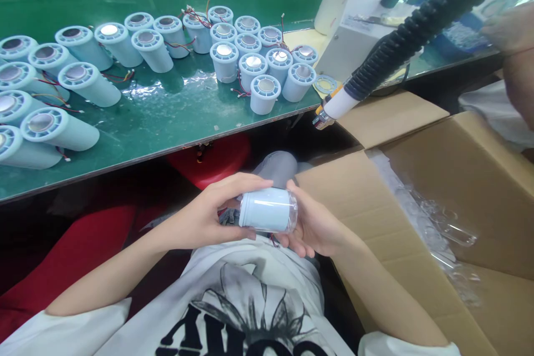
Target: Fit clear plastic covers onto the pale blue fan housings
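Bare green bench (175,117) strip between cylinder clusters (258,61); black hose (417,28) overhead right.

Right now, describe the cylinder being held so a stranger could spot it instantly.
Below the green bench edge, over the white shirt, left hand and right hand hold one pale blue cylinder sideways. Unlike the bench's cylinders, it wears a clear cap.

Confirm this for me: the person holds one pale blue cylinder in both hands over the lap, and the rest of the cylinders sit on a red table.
Not quite. The head view shows the table is green, not red. The rest holds: left hand and right hand hold one pale blue cylinder over the lap, and the other cylinders sit on that table.
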The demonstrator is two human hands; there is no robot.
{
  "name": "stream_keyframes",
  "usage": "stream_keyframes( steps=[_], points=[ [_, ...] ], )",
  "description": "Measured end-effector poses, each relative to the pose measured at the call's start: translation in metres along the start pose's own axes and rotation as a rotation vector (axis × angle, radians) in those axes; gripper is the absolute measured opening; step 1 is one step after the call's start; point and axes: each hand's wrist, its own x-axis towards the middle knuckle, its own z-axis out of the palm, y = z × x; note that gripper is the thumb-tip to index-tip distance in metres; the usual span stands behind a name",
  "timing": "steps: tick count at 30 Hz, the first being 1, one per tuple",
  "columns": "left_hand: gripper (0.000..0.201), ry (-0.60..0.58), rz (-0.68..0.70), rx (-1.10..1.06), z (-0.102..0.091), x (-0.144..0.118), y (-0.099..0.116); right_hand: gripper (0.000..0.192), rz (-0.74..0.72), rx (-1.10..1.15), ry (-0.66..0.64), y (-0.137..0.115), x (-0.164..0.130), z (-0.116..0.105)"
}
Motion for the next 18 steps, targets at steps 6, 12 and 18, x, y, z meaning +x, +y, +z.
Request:
stream_keyframes(
  steps=[6,12,18],
  points=[
    [0.059,0.067,-0.251,-0.341,0.006,-0.003,0.01,0.061,-0.805,-0.721,0.37,0.014,-0.006,-0.011],
    [0.065,0.008,-0.321,-0.4,0.002,-0.003,0.007,0.055,-1.08,-1.074,0.18,0.008,-0.015,-0.017],
    [0.072,-0.057,-0.227,-0.321,-0.002,0.0,0.006,0.041,-0.675,-0.384,0.134,0.017,-0.015,-0.013]
  ],
)
